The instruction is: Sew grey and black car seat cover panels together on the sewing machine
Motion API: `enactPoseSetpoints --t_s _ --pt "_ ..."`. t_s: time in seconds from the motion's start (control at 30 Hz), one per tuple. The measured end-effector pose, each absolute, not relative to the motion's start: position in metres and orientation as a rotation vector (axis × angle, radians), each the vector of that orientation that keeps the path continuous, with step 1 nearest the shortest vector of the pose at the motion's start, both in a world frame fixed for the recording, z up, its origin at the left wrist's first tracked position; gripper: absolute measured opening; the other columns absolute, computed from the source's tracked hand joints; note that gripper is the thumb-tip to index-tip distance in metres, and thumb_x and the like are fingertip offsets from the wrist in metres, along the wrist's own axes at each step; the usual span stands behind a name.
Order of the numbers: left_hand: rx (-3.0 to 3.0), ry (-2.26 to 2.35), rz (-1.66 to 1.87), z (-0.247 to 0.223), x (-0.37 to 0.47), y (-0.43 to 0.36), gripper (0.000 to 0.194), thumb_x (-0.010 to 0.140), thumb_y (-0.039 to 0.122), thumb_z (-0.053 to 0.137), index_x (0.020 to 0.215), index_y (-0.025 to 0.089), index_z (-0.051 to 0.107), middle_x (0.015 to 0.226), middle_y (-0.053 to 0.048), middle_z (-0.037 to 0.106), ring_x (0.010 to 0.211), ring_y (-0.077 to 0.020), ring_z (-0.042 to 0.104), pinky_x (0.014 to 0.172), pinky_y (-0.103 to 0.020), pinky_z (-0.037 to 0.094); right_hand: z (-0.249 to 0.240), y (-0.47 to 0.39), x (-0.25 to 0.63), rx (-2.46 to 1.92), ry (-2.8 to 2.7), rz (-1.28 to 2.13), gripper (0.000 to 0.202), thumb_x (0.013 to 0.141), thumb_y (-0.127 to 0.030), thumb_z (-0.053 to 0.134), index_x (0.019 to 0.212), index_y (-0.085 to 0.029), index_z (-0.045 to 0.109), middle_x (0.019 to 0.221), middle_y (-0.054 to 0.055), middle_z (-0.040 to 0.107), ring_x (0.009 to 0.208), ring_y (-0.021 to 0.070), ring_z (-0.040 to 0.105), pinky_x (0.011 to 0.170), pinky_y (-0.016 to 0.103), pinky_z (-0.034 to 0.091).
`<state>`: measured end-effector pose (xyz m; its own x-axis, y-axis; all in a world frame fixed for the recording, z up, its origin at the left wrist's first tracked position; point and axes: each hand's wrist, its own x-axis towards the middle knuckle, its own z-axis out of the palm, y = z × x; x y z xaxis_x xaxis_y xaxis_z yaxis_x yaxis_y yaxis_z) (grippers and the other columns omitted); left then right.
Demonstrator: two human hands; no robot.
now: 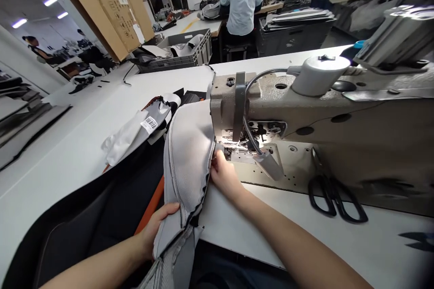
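Note:
A grey fabric panel [191, 144] with stitched seams runs from my lap up to the sewing machine [271, 113]. Its right edge lies beside the lit needle area. My left hand [158, 226] grips the lower left edge of the panel, thumb on top and the other fingers hidden underneath. My right hand [224, 171] pinches the panel's right edge just in front of the presser foot. Black fabric [111, 216] with an orange strip [151, 203] spreads under and left of the panel. A white label with a barcode [149, 123] shows on the grey piece behind.
Black-handled scissors [335, 196] lie on the machine bed at right, and another dark tool [418, 240] is near the right edge. A flexible lamp [269, 165] hangs by the needle. Behind are a grey crate [200, 52], cardboard boxes [111, 13] and a seated person [241, 6].

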<state>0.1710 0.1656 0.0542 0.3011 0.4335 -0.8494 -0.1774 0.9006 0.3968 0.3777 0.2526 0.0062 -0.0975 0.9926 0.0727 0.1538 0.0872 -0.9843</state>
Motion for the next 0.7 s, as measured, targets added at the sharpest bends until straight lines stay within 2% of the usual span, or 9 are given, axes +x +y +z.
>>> enactPoseSetpoints --t_s 0.1,0.17,0.23,0.3,0.37,0.43,0.53,0.6,0.7 --pt "0.056 1.193 0.439 0.06 0.18 0.166 0.045 0.084 0.043 0.043 0.072 0.006 0.068 0.061 -0.012 0.068 0.055 -0.0201 0.064 0.058 -0.029 0.053 0.011 0.254 0.389 -1.32 -1.61 0.888 0.005 0.081 -0.019 0.05 0.086 -0.02 0.051 0.087 0.007 0.057 0.082 0.0208 0.056 0.07 0.03 0.044" --pt "0.016 1.161 0.44 0.06 0.186 0.167 0.046 0.084 0.042 0.042 0.074 0.005 0.068 0.061 -0.013 0.068 0.053 -0.0201 0.064 0.058 -0.029 0.052 0.015 0.253 0.391 -1.338 -1.876 0.508 0.012 0.088 -0.018 0.044 0.092 -0.019 0.056 0.102 0.011 0.057 0.089 0.0213 0.053 0.075 0.031 0.041" --pt "0.019 1.135 0.431 0.058 0.191 0.169 0.046 0.084 0.041 0.042 0.077 0.004 0.068 0.062 -0.013 0.067 0.056 -0.0202 0.064 0.061 -0.029 0.052 0.018 0.251 0.389 -1.292 -2.151 0.063 0.023 0.094 -0.015 0.035 0.096 -0.019 0.058 0.11 0.011 0.057 0.086 0.0189 0.053 0.073 0.03 0.04" --pt "0.059 1.138 0.396 0.06 0.194 0.175 0.046 0.083 0.044 0.044 0.078 0.005 0.067 0.065 -0.012 0.068 0.06 -0.0195 0.064 0.065 -0.028 0.052 0.017 0.25 0.386 -1.262 -2.308 -0.181 0.028 0.094 -0.009 0.032 0.092 -0.019 0.059 0.106 0.01 0.06 0.075 0.0154 0.053 0.065 0.028 0.037" --pt "0.217 1.128 0.286 0.07 0.192 0.184 0.041 0.08 0.046 0.05 0.081 0.008 0.066 0.07 -0.009 0.068 0.06 -0.0172 0.063 0.066 -0.027 0.052 0.015 0.25 0.385 -1.291 -2.37 -0.24 0.027 0.091 -0.004 0.035 0.084 -0.017 0.058 0.092 0.009 0.062 0.065 0.0138 0.052 0.058 0.028 0.034" --pt "0.593 1.105 0.081 0.089 0.186 0.196 0.038 0.078 0.049 0.055 0.083 0.013 0.065 0.069 -0.005 0.067 0.055 -0.0156 0.059 0.061 -0.026 0.05 0.011 0.249 0.384 -1.32 -2.404 -0.253 0.024 0.088 -0.003 0.04 0.079 -0.017 0.058 0.08 0.008 0.061 0.06 0.0145 0.052 0.054 0.028 0.033" --pt "1.54 1.231 -0.057 0.122 0.178 0.211 0.036 0.078 0.053 0.056 0.07 0.018 0.061 0.061 -0.002 0.059 0.051 -0.0154 0.052 0.053 -0.027 0.044 0.009 0.245 0.381 -1.322 -2.462 -0.275 0.022 0.083 -0.001 0.044 0.075 -0.016 0.059 0.078 0.009 0.063 0.058 0.0158 0.054 0.051 0.029 0.033" --pt "2.168 1.374 0.21 0.135 0.179 0.219 0.033 0.084 0.046 0.049 0.065 0.02 0.059 0.063 -0.002 0.058 0.055 -0.0163 0.053 0.055 -0.029 0.043 0.008 0.24 0.377 -1.342 -2.49 -0.301 0.024 0.08 0.0 0.043 0.079 -0.013 0.063 0.088 0.013 0.067 0.055 0.0163 0.055 0.049 0.03 0.034" --pt "2.774 1.106 0.679 0.13 0.193 0.23 0.026 0.089 0.029 0.042 0.089 0.022 0.066 0.088 -0.004 0.067 0.084 -0.0194 0.061 0.078 -0.033 0.048 0.007 0.233 0.372 -1.39 -2.533 -0.285 0.032 0.08 0.0 0.04 0.098 -0.006 0.065 0.11 0.023 0.064 0.058 0.0188 0.059 0.046 0.032 0.038"
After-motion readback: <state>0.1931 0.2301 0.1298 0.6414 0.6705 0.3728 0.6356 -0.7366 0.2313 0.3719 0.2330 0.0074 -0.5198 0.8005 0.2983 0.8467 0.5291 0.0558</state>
